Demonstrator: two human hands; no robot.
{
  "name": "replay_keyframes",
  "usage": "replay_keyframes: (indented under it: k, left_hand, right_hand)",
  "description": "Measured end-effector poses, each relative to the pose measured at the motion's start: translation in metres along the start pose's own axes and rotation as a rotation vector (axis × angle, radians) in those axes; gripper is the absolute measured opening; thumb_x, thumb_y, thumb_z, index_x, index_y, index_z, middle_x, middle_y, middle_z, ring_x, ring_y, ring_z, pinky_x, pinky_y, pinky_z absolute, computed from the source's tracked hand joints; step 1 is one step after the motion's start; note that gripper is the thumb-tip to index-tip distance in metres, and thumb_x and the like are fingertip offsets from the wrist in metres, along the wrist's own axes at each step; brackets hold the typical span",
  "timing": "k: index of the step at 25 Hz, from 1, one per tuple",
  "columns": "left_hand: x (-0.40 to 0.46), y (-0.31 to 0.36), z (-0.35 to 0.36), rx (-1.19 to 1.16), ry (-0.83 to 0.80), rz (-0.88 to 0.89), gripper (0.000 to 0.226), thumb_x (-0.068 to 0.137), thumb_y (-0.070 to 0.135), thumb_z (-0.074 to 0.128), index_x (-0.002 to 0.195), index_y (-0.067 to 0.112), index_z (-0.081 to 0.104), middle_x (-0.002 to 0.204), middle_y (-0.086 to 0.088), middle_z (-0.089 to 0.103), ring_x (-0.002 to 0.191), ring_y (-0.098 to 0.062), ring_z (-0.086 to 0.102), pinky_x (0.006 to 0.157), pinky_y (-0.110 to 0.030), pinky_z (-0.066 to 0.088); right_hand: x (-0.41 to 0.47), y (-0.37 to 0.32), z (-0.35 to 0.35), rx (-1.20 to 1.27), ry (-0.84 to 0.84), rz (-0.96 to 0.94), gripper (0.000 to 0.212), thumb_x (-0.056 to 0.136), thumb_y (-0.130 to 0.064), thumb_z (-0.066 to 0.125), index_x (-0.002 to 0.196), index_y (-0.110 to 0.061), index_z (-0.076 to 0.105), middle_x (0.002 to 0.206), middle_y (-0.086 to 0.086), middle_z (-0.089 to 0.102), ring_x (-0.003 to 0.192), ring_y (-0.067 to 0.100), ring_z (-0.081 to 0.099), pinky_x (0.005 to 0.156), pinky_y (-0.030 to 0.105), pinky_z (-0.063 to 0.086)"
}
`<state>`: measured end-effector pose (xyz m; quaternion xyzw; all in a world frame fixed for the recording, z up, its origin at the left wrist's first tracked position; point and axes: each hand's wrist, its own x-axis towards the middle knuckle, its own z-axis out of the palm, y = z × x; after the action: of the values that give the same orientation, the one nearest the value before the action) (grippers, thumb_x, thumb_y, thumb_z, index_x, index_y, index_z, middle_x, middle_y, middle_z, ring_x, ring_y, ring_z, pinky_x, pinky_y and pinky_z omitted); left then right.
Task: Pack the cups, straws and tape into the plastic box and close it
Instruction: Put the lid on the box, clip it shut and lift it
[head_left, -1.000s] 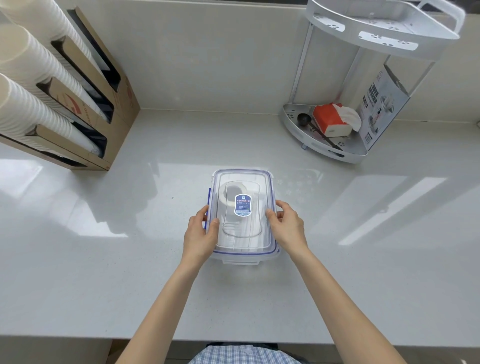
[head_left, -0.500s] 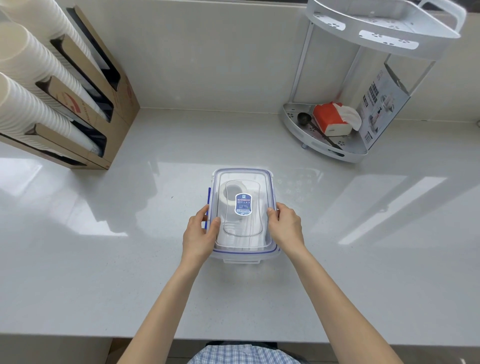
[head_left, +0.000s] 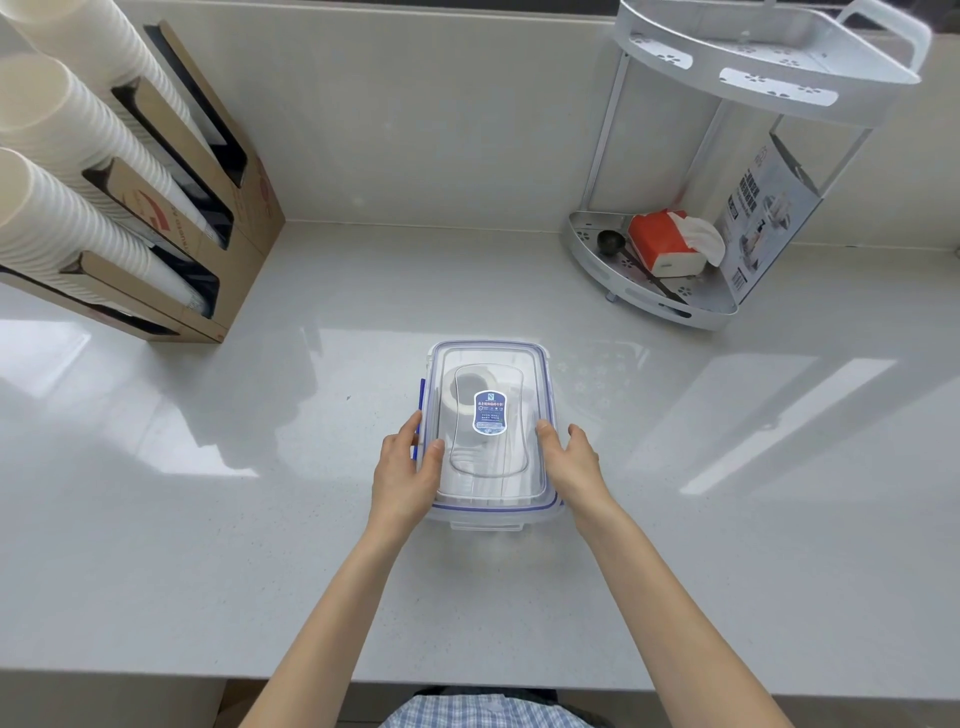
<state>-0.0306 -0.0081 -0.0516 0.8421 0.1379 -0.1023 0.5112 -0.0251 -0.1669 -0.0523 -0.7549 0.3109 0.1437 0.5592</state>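
The worktop (head_left: 156, 545) filled most of the frame, with the plastic box (head_left: 491, 512) standing at its centre. A cardboard cup rack (head_left: 208, 208) occupied the upper left and a white corner shelf (head_left: 727, 171) the upper right; neither held anything the task appeared to require at this point.

The lid (head_left: 491, 364) lay flat on the box, its blue seal visible all round. Through the clear lid a roll of tape (head_left: 460, 400) showed in the far left part of the box, and pale upright shapes nearer the person were probably the cups and straws, though they could not be told apart. Packing therefore appeared complete.

The left hand (head_left: 402, 475) held the left edge of the box in a narrow grip, thumb on the lid and fingers down the side, where a blue side latch (head_left: 422, 402) stood out from the wall. The right hand (head_left: 569, 462) rested against the right edge with its fingers loosely spread, thumb on the lid rim.

Judged remaining work: press the latches down. Whether the near and far latches were already locked could not be determined.
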Motion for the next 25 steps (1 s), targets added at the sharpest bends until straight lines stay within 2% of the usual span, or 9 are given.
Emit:
replay_keyframes:
  k: [2,4,6,8,12,16,18,25]
  left_hand:
    - [0.000,0.000,0.000,-0.003,-0.002,-0.001,0.049,0.092,0.025,0.043,0.138,0.018,0.031,0.132,-0.012,0.043,0.116,-0.032,0.049,0.102,-0.044,0.041]
    - [0.000,0.000,0.000,-0.003,-0.003,0.001,0.049,0.092,0.025,0.043,0.138,0.018,0.031,0.133,-0.012,0.042,0.117,-0.032,0.048,0.103,-0.044,0.040]
    - [0.000,0.000,-0.001,0.003,0.003,0.005,0.049,0.092,0.025,0.043,0.138,0.019,0.031,0.134,-0.011,0.043,0.117,-0.031,0.049,0.102,-0.044,0.041]
    - [0.000,-0.001,-0.001,0.025,0.013,0.012,0.048,0.092,0.025,0.043,0.138,0.019,0.033,0.132,-0.011,0.045,0.114,-0.031,0.051,0.101,-0.044,0.042]
    - [0.001,0.000,-0.001,0.089,0.022,0.043,0.047,0.092,0.023,0.041,0.138,0.017,0.033,0.129,-0.013,0.047,0.110,-0.032,0.053,0.099,-0.042,0.043]
    - [0.001,0.000,-0.001,0.083,0.017,0.039,0.047,0.092,0.022,0.042,0.137,0.015,0.033,0.128,-0.014,0.047,0.111,-0.033,0.052,0.099,-0.039,0.040]
    - [0.002,0.001,-0.002,0.075,0.015,0.036,0.047,0.092,0.022,0.043,0.137,0.015,0.034,0.128,-0.014,0.048,0.111,-0.033,0.052,0.099,-0.040,0.040]
    - [0.004,0.000,-0.004,0.070,0.010,0.017,0.048,0.091,0.024,0.045,0.137,0.017,0.035,0.130,-0.013,0.047,0.110,-0.031,0.052,0.099,-0.043,0.043]
  right_hand:
    - [0.001,0.000,-0.002,0.017,-0.036,0.017,0.067,0.095,-0.042,0.036,0.146,-0.006,0.011,0.155,0.013,0.019,0.141,0.029,0.024,0.112,0.038,0.025]
    - [0.000,0.000,-0.004,0.016,-0.035,0.020,0.063,0.096,-0.040,0.036,0.142,0.000,0.021,0.150,0.015,0.030,0.136,0.029,0.032,0.108,0.036,0.030]
    - [0.001,-0.001,-0.003,0.008,0.026,-0.018,0.056,0.094,-0.037,0.042,0.134,0.001,0.034,0.142,0.018,0.039,0.120,0.031,0.046,0.098,0.036,0.038]
    - [0.002,-0.001,-0.002,-0.012,0.103,-0.074,0.053,0.091,-0.035,0.049,0.129,0.001,0.039,0.137,0.018,0.039,0.105,0.030,0.051,0.089,0.034,0.043]
    - [-0.003,-0.002,0.002,-0.102,0.169,-0.193,0.043,0.094,-0.025,0.046,0.130,-0.003,0.041,0.134,0.016,0.035,0.109,0.031,0.051,0.087,0.026,0.037]
    - [-0.003,-0.001,0.009,-0.139,0.184,-0.211,0.045,0.096,-0.025,0.039,0.135,-0.002,0.036,0.132,0.020,0.047,0.114,0.036,0.050,0.099,0.040,0.040]
    - [-0.003,0.000,0.010,-0.125,0.174,-0.223,0.045,0.096,-0.024,0.038,0.135,-0.002,0.035,0.128,0.021,0.053,0.115,0.036,0.051,0.100,0.045,0.042]
    - [-0.006,0.003,0.005,-0.110,0.188,-0.281,0.048,0.091,-0.030,0.051,0.132,-0.005,0.043,0.121,0.015,0.061,0.108,0.030,0.058,0.094,0.038,0.048]
